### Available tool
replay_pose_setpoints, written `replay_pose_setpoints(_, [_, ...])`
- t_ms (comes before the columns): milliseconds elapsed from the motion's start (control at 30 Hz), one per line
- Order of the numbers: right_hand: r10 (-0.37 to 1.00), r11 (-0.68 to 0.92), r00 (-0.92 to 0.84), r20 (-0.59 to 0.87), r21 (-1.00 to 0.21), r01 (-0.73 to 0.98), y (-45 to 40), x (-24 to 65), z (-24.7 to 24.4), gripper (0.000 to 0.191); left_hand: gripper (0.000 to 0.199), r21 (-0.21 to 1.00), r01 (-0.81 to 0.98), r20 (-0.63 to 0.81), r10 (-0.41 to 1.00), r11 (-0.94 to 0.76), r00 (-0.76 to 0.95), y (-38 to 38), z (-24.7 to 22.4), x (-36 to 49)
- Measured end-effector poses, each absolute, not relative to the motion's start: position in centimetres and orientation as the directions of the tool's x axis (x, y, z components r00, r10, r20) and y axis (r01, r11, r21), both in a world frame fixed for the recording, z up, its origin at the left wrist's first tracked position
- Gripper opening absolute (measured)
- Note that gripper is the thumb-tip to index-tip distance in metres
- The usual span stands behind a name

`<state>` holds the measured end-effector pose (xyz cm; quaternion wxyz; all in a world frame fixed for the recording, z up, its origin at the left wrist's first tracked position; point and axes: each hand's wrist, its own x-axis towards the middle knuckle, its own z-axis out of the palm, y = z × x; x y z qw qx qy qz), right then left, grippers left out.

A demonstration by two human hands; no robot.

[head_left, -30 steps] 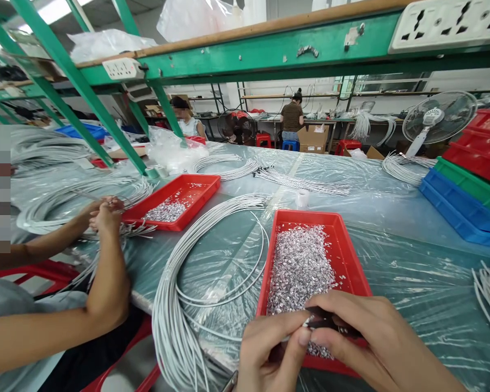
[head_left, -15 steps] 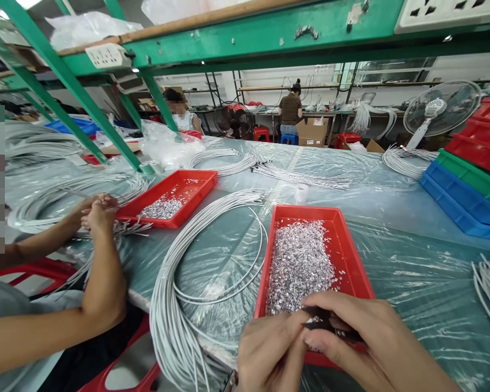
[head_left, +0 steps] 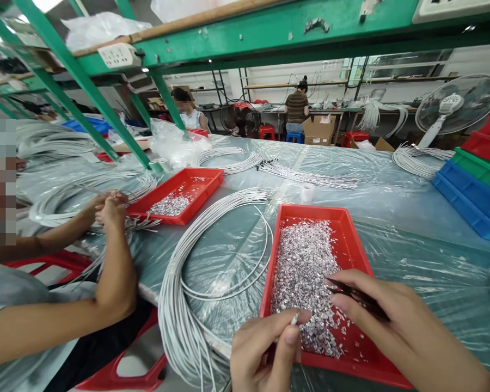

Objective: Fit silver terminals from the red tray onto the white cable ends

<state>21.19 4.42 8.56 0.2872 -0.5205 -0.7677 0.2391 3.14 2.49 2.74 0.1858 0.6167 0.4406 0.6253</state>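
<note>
"Status, pls?"

"L hand point(head_left: 263, 348) pinches white tip point(head_left: 295, 318) by red tray point(head_left: 345, 245)'s near-left corner; R hand point(head_left: 396, 310), fingers drawn in, grips tweezers point(head_left: 363, 296) over tray's metal bits point(head_left: 304, 261)."

"Technique?"

"Keep L steady, one bit/pick, imo."

"Obstacles?"

"Cable coil point(head_left: 171, 288) just left of tray, might snag; white roll point(head_left: 307, 192) behind tray, prob. no bother."

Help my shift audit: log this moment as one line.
left hand: pinches white piece | right hand: holds dark tool | red tray: holds metal bits
</note>
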Motion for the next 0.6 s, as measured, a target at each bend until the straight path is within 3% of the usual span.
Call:
replay_pose_setpoints(167, [0.917, 0.378, -0.313, 0.246, -0.789, 0.485, 4.6, 21.0, 8.9, 0.022, 0.018, 0.780, 0.406, 0.566, 0.813, -0.475, -0.136, 1.9, 2.2, 2.9])
replay_pose_setpoints(267, [0.872, 0.442, -0.393, 0.293, -0.817, 0.370, 4.5, 20.6, 8.9, 0.027, 0.019, 0.801, 0.351, 0.526, 0.850, -0.485, -0.025, 2.1, 2.4, 2.8])
replay_pose_setpoints(333, [0.844, 0.463, -0.445, 0.299, -0.825, 0.323, 4.5, 20.5, 8.8, 0.021, 0.019, 0.808, 0.284, 0.516, 0.853, -0.516, 0.079, 2.5, 2.8, 2.8])
replay_pose_setpoints(467, [0.815, 0.449, -0.533, 0.228, -0.830, 0.332, 4.6, 20.8, 9.3, 0.004, 0.019, 0.789, 0.223, 0.546, 0.819, -0.573, 0.174, 2.9, 3.2, 2.7])
replay_pose_setpoints(600, [0.812, 0.447, -0.551, 0.190, -0.810, 0.380, 4.6, 21.1, 9.4, 0.004, 0.022, 0.741, 0.226, 0.583, 0.773, -0.632, 0.249, 3.1, 3.0, 2.6])
